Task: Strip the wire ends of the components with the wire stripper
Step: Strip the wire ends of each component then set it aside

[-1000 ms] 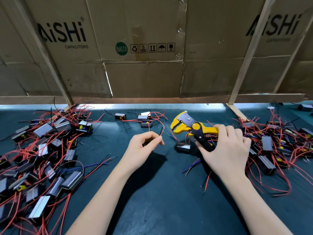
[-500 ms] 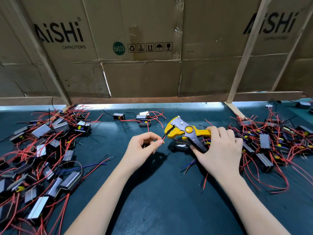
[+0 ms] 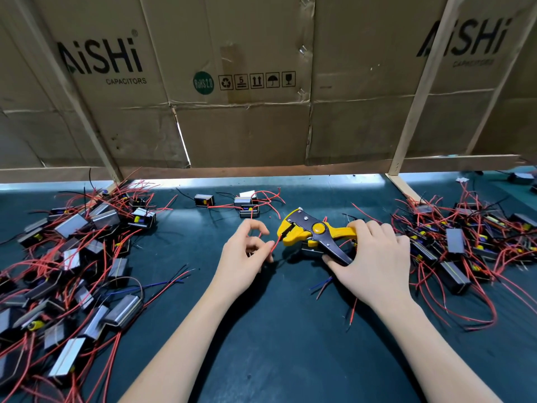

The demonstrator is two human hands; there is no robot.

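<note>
On the left of the worktop [image 3: 276, 344] lay a heap of components [image 3: 72, 271], grey blocks tangled in red leads. Your left hand [image 3: 244, 257] pinched a red wire [image 3: 274, 245] between thumb and fingertip, its free end at the mouth of the wire stripper [image 3: 311, 231]. The component that wire belonged to [image 3: 312, 253] looked to be the dark block lying under the tool, though I could not tell for sure. Your right hand [image 3: 374, 257] was curled round both handles, which were not yet fully squeezed together.

To do this step well, you needed to keep the wire straight and square to the mouth, seat only the short end behind the blades, hold your pinch close to the tool so the lead could not buckle, then squeeze in one firm, even stroke.

A second heap [image 3: 465, 242] waited at the right. Behind, the cardboard [image 3: 247, 126] read "AiSHi CAPACITORS" at left and again at right, with a green "RoHS 2.0" mark and handling symbols between.
</note>
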